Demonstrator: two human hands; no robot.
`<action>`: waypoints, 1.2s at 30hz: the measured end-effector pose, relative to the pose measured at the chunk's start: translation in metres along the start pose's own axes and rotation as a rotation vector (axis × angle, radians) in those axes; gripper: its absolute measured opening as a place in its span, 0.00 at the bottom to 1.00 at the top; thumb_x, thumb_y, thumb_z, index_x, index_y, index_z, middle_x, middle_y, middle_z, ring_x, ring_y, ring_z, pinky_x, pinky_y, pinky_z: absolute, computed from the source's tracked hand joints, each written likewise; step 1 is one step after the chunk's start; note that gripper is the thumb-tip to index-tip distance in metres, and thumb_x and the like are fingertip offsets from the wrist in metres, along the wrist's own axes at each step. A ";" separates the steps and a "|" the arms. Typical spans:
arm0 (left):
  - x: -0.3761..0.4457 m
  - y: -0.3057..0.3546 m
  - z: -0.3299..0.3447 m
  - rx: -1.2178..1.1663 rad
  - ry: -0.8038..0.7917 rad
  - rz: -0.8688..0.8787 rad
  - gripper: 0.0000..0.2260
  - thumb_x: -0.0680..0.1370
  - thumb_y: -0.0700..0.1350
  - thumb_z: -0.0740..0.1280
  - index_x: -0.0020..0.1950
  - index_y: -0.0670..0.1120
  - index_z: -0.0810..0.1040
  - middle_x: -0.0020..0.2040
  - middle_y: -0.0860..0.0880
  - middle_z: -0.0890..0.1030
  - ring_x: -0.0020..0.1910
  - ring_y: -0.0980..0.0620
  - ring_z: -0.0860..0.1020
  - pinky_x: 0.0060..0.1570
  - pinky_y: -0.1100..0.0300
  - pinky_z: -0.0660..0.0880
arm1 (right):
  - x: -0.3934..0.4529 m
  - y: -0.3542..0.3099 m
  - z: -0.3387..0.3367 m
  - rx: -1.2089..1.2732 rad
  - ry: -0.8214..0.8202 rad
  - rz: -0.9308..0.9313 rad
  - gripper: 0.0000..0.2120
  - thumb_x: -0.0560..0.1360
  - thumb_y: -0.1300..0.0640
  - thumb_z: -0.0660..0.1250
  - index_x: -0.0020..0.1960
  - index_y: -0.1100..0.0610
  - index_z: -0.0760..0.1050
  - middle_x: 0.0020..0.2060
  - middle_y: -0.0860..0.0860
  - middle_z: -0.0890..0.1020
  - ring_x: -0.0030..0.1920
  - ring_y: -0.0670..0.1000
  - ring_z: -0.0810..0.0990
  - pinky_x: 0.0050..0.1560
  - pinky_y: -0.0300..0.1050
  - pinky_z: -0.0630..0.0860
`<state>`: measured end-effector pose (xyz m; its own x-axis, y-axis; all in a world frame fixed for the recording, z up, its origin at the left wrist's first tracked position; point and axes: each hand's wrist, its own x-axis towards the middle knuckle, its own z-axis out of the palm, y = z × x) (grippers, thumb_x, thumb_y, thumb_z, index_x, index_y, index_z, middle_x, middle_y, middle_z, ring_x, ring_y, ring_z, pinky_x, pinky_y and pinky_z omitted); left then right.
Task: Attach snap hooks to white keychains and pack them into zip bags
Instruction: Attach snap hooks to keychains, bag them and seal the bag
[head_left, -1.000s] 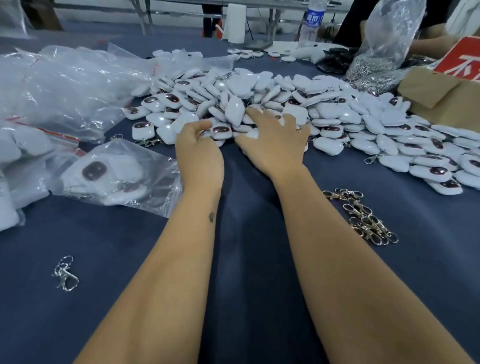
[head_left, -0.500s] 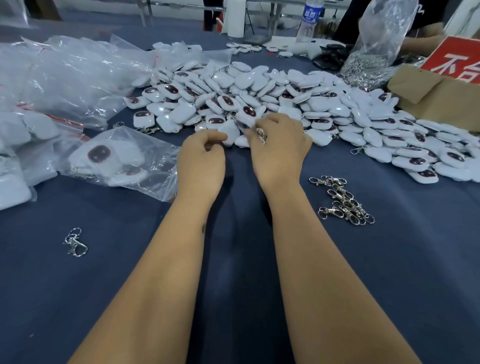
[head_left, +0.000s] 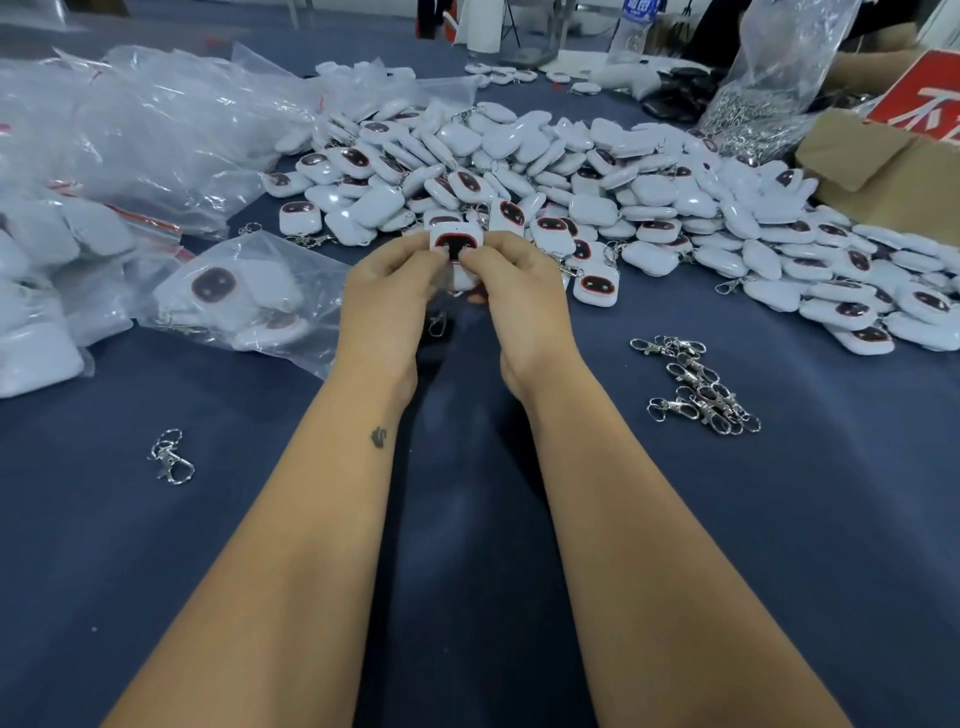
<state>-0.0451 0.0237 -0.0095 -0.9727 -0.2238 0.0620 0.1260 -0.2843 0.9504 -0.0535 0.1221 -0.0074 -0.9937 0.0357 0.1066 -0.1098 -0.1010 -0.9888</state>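
My left hand (head_left: 387, 296) and my right hand (head_left: 519, 293) meet at the near edge of a big pile of white keychains (head_left: 597, 197). Together they pinch one white keychain (head_left: 456, 243) with a dark face, held up facing me. A snap hook (head_left: 437, 323) dangles below it between my hands. More snap hooks (head_left: 698, 387) lie in a small heap to the right, and a single snap hook (head_left: 171, 457) lies to the left. A zip bag (head_left: 244, 293) with keychains inside lies left of my left hand.
Filled and loose plastic bags (head_left: 119, 135) cover the left side of the blue table (head_left: 779, 545). A cardboard box (head_left: 883, 166) with a red sign and a clear bag of metal hooks (head_left: 769, 98) stand at the far right. A water bottle (head_left: 631, 26) stands behind.
Both hands drew back out of the pile toward me and came together, lifting one keychain whose hook now hangs between them.
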 end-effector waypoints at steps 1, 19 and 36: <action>-0.001 0.001 0.000 -0.015 0.000 -0.005 0.10 0.79 0.35 0.62 0.46 0.46 0.81 0.29 0.55 0.79 0.27 0.61 0.74 0.31 0.69 0.72 | 0.000 0.000 0.000 0.015 -0.012 -0.001 0.09 0.76 0.63 0.65 0.40 0.54 0.80 0.35 0.50 0.80 0.39 0.48 0.76 0.44 0.41 0.74; -0.002 -0.004 0.007 0.054 -0.037 -0.055 0.13 0.82 0.36 0.57 0.57 0.47 0.80 0.51 0.45 0.84 0.46 0.54 0.82 0.44 0.62 0.77 | 0.003 0.004 0.000 -0.093 0.004 0.001 0.04 0.76 0.61 0.66 0.42 0.59 0.77 0.32 0.51 0.78 0.36 0.48 0.75 0.39 0.40 0.73; 0.001 0.005 0.004 -0.145 -0.122 -0.146 0.13 0.79 0.30 0.56 0.50 0.38 0.80 0.38 0.44 0.79 0.32 0.57 0.78 0.35 0.67 0.76 | 0.011 0.010 -0.002 -0.110 -0.042 0.018 0.06 0.75 0.61 0.66 0.42 0.53 0.80 0.34 0.46 0.81 0.40 0.46 0.77 0.49 0.46 0.75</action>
<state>-0.0458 0.0260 -0.0040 -0.9978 -0.0591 -0.0284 0.0004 -0.4382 0.8989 -0.0651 0.1237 -0.0166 -0.9958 -0.0066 0.0909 -0.0910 0.0090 -0.9958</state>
